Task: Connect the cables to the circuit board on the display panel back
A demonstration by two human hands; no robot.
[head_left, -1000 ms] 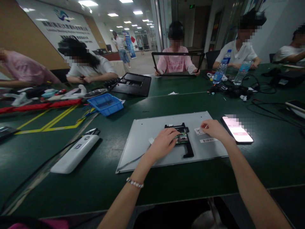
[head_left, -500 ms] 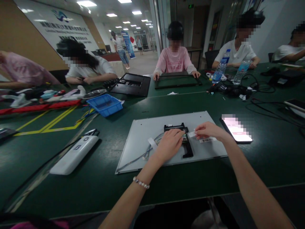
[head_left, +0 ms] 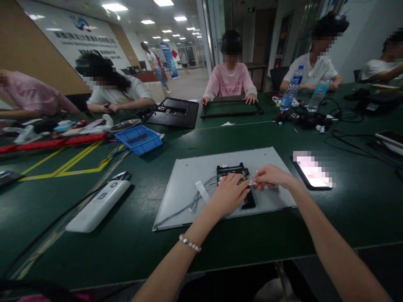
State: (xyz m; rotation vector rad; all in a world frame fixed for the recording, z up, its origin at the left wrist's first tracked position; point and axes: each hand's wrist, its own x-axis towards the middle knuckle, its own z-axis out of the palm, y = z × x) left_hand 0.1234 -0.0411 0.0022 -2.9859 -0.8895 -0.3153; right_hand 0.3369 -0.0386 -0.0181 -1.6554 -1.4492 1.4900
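A grey metal panel (head_left: 189, 180) lies flat on the green table in front of me. A black bracket (head_left: 231, 170) with a small circuit board sits on its middle. My left hand (head_left: 231, 193) rests on the bracket, fingers curled down over the board. My right hand (head_left: 270, 176) pinches a small white label strip (head_left: 252, 182) just right of the bracket, fingertips nearly touching my left hand. A white ribbon and thin wires (head_left: 201, 193) trail left from the bracket across the panel.
A lit phone (head_left: 313, 174) lies right of the panel. A white oblong device (head_left: 99, 205) lies to the left, a blue tray (head_left: 138, 139) behind it. Several people sit around the table with black frames (head_left: 231, 108), water bottles (head_left: 291, 93) and cables (head_left: 346, 138).
My right hand lifted the white label off the panel and carried it left to the bracket. My left hand slid slightly right over the board. The person opposite laid a black frame flat.
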